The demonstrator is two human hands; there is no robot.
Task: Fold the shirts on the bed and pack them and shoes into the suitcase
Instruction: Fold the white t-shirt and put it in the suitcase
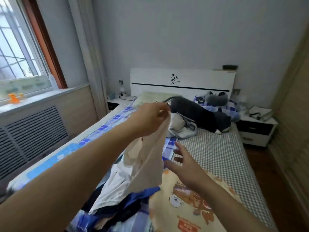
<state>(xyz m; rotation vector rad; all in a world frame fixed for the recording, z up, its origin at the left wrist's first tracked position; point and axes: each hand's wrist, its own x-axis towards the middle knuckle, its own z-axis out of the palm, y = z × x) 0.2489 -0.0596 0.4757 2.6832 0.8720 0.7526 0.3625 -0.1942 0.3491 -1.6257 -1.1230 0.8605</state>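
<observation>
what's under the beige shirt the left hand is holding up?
Under the beige shirt, pinched by the left hand, lie a white shirt and dark blue clothes. Anything beneath that pile is covered.

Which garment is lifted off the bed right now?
The beige shirt, pinched at its top by the left hand; the white one lies in the pile.

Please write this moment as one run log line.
left hand: pinches beige shirt, lifted | right hand: open, reaching | bed: clothes pile
</observation>
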